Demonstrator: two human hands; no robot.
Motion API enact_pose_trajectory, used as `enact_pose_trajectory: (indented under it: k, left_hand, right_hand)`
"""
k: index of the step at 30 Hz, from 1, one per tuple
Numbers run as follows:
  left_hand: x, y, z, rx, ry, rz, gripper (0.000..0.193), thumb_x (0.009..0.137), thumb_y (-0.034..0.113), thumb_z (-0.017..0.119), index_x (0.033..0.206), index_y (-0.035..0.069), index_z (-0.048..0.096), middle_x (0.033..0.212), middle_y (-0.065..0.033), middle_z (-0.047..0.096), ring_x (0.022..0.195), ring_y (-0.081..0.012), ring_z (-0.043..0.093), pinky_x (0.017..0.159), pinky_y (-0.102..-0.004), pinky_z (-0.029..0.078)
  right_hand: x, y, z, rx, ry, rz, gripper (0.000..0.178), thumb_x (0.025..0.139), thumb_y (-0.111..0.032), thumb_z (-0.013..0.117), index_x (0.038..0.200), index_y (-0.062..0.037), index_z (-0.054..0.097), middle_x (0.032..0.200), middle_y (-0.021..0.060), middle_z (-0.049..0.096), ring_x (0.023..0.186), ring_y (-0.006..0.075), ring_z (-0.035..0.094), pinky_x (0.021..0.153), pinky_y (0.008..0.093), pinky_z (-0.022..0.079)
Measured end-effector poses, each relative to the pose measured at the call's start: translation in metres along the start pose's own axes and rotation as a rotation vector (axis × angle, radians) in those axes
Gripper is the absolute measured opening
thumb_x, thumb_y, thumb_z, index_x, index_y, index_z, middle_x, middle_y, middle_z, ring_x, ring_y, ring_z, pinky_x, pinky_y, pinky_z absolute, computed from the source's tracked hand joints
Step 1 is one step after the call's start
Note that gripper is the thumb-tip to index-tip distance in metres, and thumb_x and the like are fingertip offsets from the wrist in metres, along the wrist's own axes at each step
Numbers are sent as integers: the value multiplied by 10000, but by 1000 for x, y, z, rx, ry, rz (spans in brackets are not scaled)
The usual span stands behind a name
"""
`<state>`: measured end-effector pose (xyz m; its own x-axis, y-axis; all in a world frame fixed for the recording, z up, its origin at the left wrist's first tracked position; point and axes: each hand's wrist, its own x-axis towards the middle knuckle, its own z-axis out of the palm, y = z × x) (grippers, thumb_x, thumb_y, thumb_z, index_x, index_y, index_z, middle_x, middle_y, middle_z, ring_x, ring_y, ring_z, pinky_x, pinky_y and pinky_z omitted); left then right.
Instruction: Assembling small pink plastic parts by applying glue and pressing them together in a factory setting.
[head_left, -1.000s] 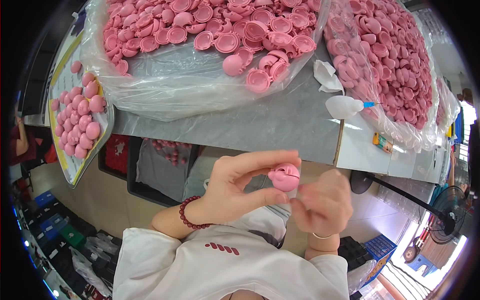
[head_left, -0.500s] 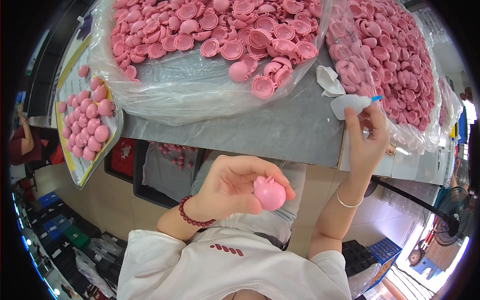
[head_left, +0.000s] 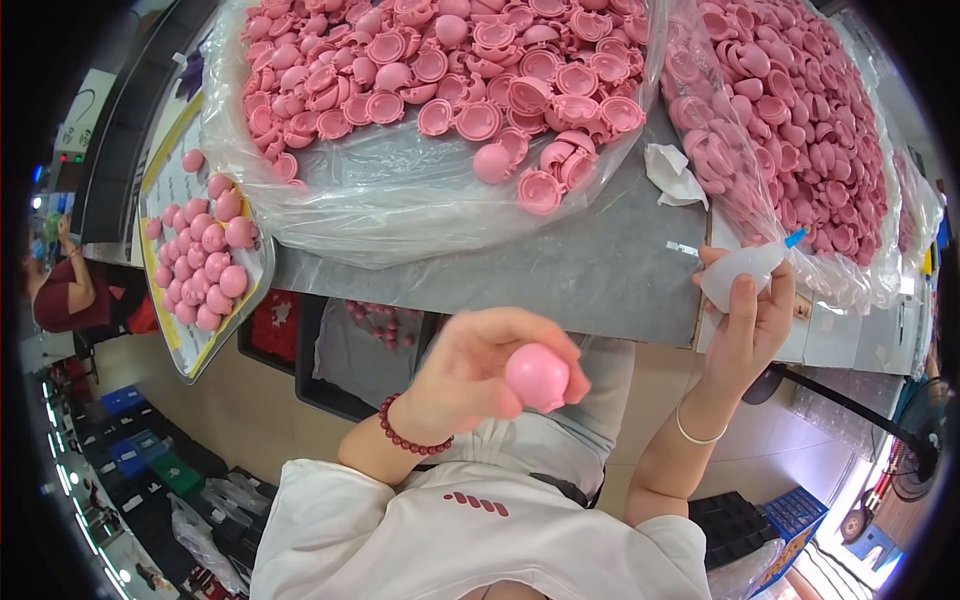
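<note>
- The left hand [head_left: 480, 375] was curled shut around a pink ball [head_left: 537, 376], fingers wrapped over the top and thumb side, holding it just off the near edge of the grey table [head_left: 590, 270], below table height and over the person's lap.
- The ball looked closed up and round, with a little flat lip facing down and right. I couldn't tell whether it was two halves pressed together.
- The right hand [head_left: 745, 320] was up at the near right part of the table, gripping a small whitish squeeze bottle [head_left: 742, 272] with a blue tip [head_left: 795, 238]. Thumb lay along the front, the other fingers were behind it, and the tip pointed up and to the right.
- That hand and the ball were well apart, and the bottle was nowhere near touching the ball.
- On the table, further back from the hands, sat a big clear plastic bag [head_left: 400, 200] spread open, heaped with pink half shells [head_left: 480, 70], mostly cup-side up.
- A second bag of the same shells [head_left: 800, 110] sat at the right end of the table, right behind the bottle.
- A crumpled white scrap [head_left: 675, 175] lay on the table between the two bags.
- Off the left end of the table was a tray [head_left: 175, 330] with finished pink balls [head_left: 205, 265] piled on it.
- A red bead bracelet [head_left: 405, 440] was on the left wrist and a thin bangle [head_left: 695, 435] on the right.
</note>
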<state>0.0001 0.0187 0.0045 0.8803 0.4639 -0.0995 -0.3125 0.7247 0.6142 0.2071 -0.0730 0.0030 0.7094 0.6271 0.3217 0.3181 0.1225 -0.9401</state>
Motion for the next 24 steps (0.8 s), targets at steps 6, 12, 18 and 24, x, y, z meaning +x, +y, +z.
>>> enact_pose_trajectory:
  k: [6, 12, 18, 24]
  left_hand:
    - [-14, 74, -39, 1828, 944, 849, 235, 715, 26, 597, 946, -12, 574, 906, -102, 595, 797, -154, 559, 681, -267, 449]
    - [-34, 142, -95, 2042, 1368, 1040, 164, 733, 106, 596, 877, 34, 624, 962, -104, 594, 912, -228, 545, 792, -320, 425]
    - [11, 123, -73, 2265, 1121, 667, 149, 697, 211, 619, 792, 100, 644, 803, -69, 594, 811, -232, 540, 714, -336, 399]
    - [15, 131, -76, 2387, 1183, 275, 174, 687, 271, 622, 703, 97, 629, 734, -64, 562, 765, -246, 528, 694, -370, 373]
  right_hand:
    - [-3, 2, -4, -24, 20, -12, 316, 844, -215, 493, 1033, 28, 422, 782, 165, 607, 654, 141, 588, 543, 197, 462]
    - [-3, -1, -1, -46, -29, -8, 362, 819, -257, 536, 1017, 33, 448, 763, 142, 609, 680, 131, 590, 518, 196, 479]
    - [-6, 2, -3, -77, -19, -7, 386, 807, -279, 551, 1015, 32, 457, 766, 130, 608, 673, 129, 590, 505, 182, 469]
    - [-7, 0, 2, -62, 26, -14, 386, 807, -278, 553, 1016, 32, 459, 747, 130, 606, 685, 130, 587, 525, 183, 472]
